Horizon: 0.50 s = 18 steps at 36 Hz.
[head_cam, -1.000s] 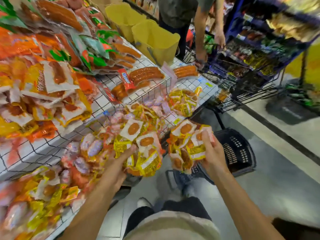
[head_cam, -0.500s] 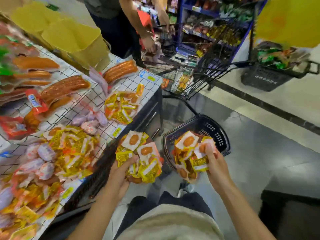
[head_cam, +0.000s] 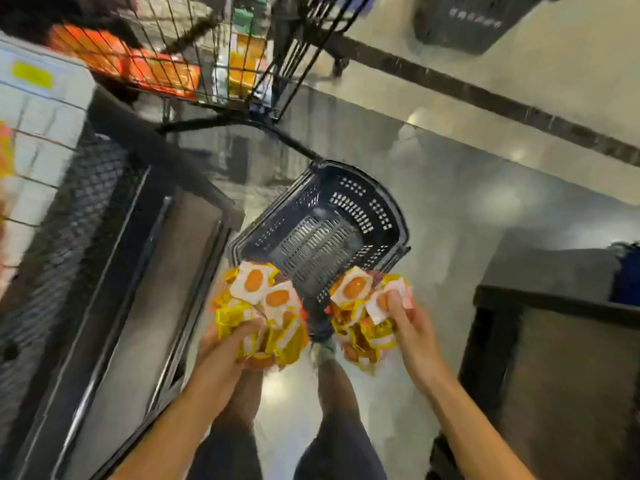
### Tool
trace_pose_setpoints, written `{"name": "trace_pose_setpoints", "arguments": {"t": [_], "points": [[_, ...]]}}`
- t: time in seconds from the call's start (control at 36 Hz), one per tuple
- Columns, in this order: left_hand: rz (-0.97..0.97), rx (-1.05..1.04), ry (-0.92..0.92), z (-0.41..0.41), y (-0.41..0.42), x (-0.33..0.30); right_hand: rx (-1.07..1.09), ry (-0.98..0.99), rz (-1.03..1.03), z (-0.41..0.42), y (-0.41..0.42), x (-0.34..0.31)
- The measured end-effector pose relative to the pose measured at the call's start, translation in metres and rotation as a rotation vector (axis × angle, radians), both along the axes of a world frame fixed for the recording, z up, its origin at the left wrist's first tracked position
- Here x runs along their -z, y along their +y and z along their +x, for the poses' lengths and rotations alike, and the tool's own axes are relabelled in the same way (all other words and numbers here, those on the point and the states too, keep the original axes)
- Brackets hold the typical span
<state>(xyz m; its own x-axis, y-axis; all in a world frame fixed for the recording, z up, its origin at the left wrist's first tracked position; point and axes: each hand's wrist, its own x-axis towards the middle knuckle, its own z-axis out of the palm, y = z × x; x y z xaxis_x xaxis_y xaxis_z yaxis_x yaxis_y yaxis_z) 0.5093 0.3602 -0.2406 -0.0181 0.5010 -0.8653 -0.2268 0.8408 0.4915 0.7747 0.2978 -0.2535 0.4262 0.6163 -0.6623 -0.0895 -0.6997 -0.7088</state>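
Above the near rim of the dark slotted plastic shopping basket (head_cam: 349,199), our left hand (head_cam: 225,348) curls round one soft, light yellow-and-white bundle of sausage packets (head_cam: 263,306), our right hand (head_cam: 412,327) pinches a second bundle (head_cam: 356,317); the film looks slippery, so cup from underneath.

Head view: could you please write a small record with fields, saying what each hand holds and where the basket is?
left hand: grips the left bundle of yellow snack packets
right hand: grips the right bundle, same kind of packets
basket: dark plastic, on the floor, just ahead of both hands; nothing seen inside
bundles and basket: both held near its closer edge, not yet inside
wire cart: farther ahead, holds orange packs
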Motion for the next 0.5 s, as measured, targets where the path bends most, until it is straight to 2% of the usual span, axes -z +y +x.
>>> {"name": "trace_pose_setpoints", "arguments": {"t": [0.25, 0.5], "points": [[-0.096, 0.133, 0.078, 0.017, 0.051, 0.171, 0.133, -0.046, -0.048, -0.03, 0.015, 0.159], [-0.106, 0.16, 0.18, 0.038, 0.073, 0.305, 0.171, -0.095, -0.039, -0.021, 0.061, 0.281]]}}
